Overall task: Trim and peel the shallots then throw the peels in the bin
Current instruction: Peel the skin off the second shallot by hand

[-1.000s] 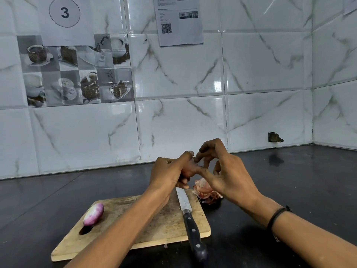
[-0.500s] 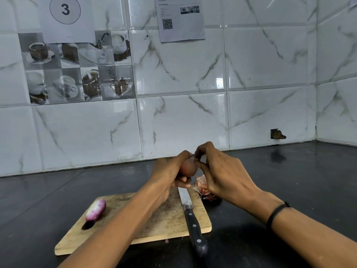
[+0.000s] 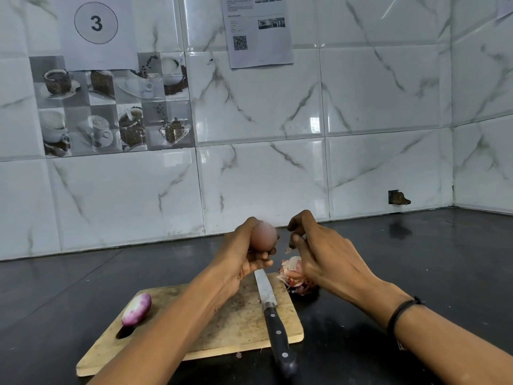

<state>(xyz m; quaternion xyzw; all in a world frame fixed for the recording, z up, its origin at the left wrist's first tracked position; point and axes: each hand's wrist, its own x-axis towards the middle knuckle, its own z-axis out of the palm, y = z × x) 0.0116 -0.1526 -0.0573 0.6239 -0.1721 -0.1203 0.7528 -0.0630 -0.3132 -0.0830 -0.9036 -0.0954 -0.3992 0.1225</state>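
My left hand (image 3: 241, 252) holds a brownish-pink shallot (image 3: 264, 236) up above the far edge of the wooden cutting board (image 3: 233, 323). My right hand (image 3: 319, 251) is a little to the right of it, fingers curled, with a small scrap of peel (image 3: 288, 250) just below the fingertips. A heap of pink peels (image 3: 294, 275) lies on the counter under that hand, by the board's far right corner. A peeled purple-white shallot (image 3: 136, 309) rests at the board's left end. A black-handled knife (image 3: 273, 315) lies along the board's right side.
The board sits on a black countertop (image 3: 388, 273) that runs to a white marble-tiled wall. The knife handle sticks out over the board's near edge. A small hole shows in the wall at the right (image 3: 398, 197). No bin is in view.
My right hand has drawn away from the shallot to the right, leaving a gap, and a scrap of peel has come loose. The left hand has lifted the shallot slightly.
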